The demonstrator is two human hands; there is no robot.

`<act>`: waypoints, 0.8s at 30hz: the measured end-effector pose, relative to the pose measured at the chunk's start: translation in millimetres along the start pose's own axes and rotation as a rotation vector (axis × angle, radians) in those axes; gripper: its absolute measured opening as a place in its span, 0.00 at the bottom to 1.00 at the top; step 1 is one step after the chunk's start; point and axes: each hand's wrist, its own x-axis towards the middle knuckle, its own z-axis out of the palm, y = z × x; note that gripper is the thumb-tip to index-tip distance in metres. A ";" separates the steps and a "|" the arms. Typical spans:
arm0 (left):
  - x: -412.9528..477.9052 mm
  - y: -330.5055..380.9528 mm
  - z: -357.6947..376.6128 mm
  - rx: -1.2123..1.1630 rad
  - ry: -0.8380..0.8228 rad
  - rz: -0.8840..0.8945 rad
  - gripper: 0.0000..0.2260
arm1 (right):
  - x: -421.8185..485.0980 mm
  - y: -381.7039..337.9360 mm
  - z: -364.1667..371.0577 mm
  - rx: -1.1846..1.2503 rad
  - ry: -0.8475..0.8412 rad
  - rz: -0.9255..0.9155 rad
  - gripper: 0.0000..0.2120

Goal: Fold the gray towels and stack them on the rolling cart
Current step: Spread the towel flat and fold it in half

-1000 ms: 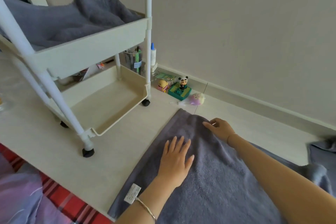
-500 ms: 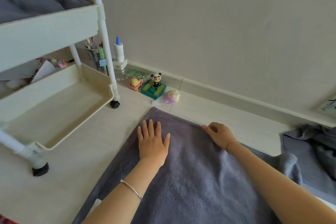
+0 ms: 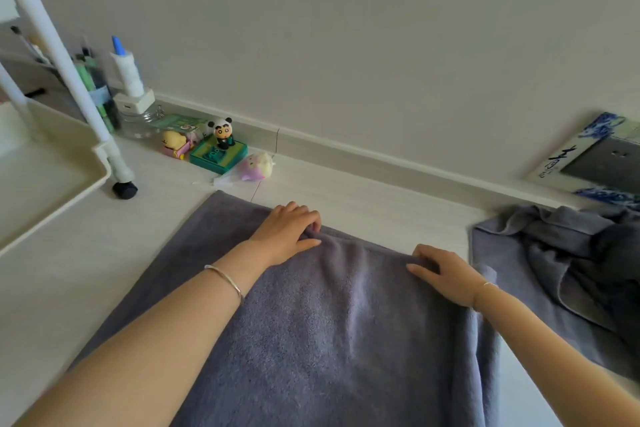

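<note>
A gray towel (image 3: 332, 329) lies spread on the pale floor in front of me. My left hand (image 3: 287, 232) sits at the towel's far edge, its fingers curled over the hem and pinching it. My right hand (image 3: 446, 274) is at the same far edge further right, with fingers bent over the hem and the thumb on top. The cream rolling cart (image 3: 45, 163) stands at the left; only its lower tray, a white post and a black wheel show. A second gray towel (image 3: 561, 267) lies crumpled at the right.
Small toys (image 3: 218, 149), a glue bottle (image 3: 126, 69) and a pen cup (image 3: 97, 90) line the baseboard behind the cart. A blue-and-white framed panel (image 3: 595, 156) leans on the wall at right. Bare floor lies between the cart and the towel.
My view swung right, so the cart's upper tray left the frame. My left hand slid from flat on the towel to its far edge and curled on the hem; my right hand moved right along it.
</note>
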 end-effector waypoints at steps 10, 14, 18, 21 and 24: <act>26.3 15.5 -7.9 0.163 -0.085 -0.232 0.05 | 22.2 4.8 12.0 0.047 0.101 0.148 0.07; 15.3 36.2 13.8 0.186 0.214 -0.237 0.09 | 18.2 1.1 22.6 -0.035 0.275 0.147 0.09; -21.8 105.4 54.4 0.037 0.235 -0.116 0.22 | -24.1 -11.8 27.9 0.091 0.699 0.021 0.09; -37.7 136.5 83.3 0.094 0.041 -0.201 0.27 | -65.7 -27.5 45.7 0.526 0.794 0.159 0.09; -38.2 135.8 92.3 0.158 0.051 -0.230 0.26 | -95.5 -26.4 70.8 0.842 0.697 0.322 0.15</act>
